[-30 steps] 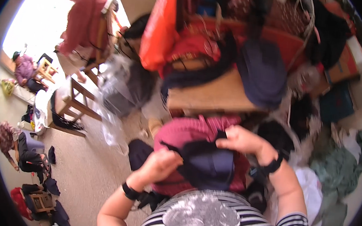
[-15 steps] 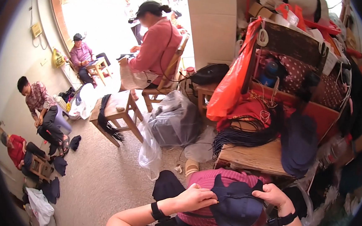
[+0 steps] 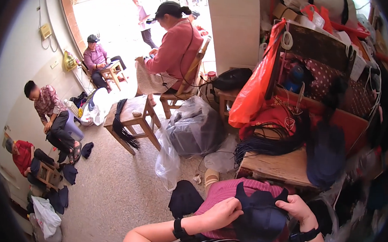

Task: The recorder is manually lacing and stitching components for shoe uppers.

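navy cloth point(image 3: 261, 222) lies over a pink-striped lap point(image 3: 225, 189); the left hand point(image 3: 221, 213) and right hand point(image 3: 300, 210) pinch its left edge and upper right corner, each grip pressed together. it looks cut to shape but probably unfinished; dark stacked pieces point(image 3: 325, 152) and loose cords point(image 3: 268, 148) rest on the tabletop point(image 3: 276, 167).

Dark cloth piece point(image 3: 263, 222): matt, smooth-looking fabric
Stool point(image 3: 136, 103): wood, matt
Bench top point(image 3: 274, 165): wood, rough-edged
Orange-red bag point(image 3: 254, 87): glossy thin plastic
Clear bag point(image 3: 167, 166): shiny, crinkled plastic
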Available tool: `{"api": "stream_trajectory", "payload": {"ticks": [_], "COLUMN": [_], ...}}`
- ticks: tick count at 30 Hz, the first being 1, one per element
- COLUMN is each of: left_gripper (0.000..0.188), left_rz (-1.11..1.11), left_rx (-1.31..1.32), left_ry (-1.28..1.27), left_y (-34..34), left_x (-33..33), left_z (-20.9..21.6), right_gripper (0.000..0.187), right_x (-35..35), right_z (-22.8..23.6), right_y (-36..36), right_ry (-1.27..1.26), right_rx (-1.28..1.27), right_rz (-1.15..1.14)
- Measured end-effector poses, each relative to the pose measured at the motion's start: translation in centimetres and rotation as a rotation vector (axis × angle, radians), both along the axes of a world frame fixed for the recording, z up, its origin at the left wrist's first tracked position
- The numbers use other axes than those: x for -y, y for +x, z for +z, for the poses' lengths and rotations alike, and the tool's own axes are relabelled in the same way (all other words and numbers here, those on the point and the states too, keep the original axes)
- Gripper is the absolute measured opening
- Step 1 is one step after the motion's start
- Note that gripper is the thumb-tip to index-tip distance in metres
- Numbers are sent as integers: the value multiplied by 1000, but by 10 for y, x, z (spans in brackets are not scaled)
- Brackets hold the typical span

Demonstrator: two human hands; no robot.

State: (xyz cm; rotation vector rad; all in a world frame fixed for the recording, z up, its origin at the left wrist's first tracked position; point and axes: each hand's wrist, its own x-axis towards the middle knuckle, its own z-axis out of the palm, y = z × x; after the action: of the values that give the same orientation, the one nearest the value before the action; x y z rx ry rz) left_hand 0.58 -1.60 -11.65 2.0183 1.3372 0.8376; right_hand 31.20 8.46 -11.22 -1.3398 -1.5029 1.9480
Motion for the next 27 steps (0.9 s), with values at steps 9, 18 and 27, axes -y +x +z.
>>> {"api": "stream_trajectory", "payload": {"ticks": [9, 18, 27], "left_gripper": [14, 11, 10], "left_rz": [269, 574, 690], "left_rx": [-8, 554, 489], "left_ry": [33, -240, -147], "left_y": [-56, -118, -149], "left_x": [-10, -3, -9], "left_z": [-19, -52, -58], "right_gripper": [33, 24, 29], "right_x": [-22, -22, -1], "right_z": [-2, -22, -25], "right_y": [-17, 4, 13], "right_ry": [231, 83, 1054], "right_rx": [67, -259, 554], "right_rz": [168, -93, -140]}}
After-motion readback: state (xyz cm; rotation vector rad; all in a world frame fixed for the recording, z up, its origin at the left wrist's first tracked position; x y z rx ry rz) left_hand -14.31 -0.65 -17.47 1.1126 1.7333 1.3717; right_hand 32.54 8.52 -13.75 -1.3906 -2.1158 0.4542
